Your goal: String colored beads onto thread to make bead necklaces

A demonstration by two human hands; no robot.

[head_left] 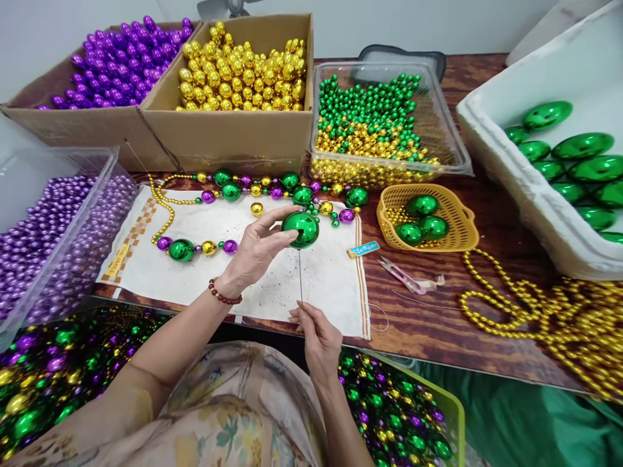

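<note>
A large shiny green bead is pinched between the thumb and fingers of my left hand, which is raised over a white cloth. Below it, my right hand grips the lower end of a long thin needle. The needle's upper end meets the underside of the bead; whether it passes inside is hidden. A bead strand of green, purple and gold beads curves along the cloth's far side and left. One gold bead lies just beyond my left hand.
Behind stand cardboard boxes of purple beads and gold beads, and a clear plastic tub. To the right are a yellow basket, thread snips, gold bead strings and a white foam box. Purple beads fill a left tub.
</note>
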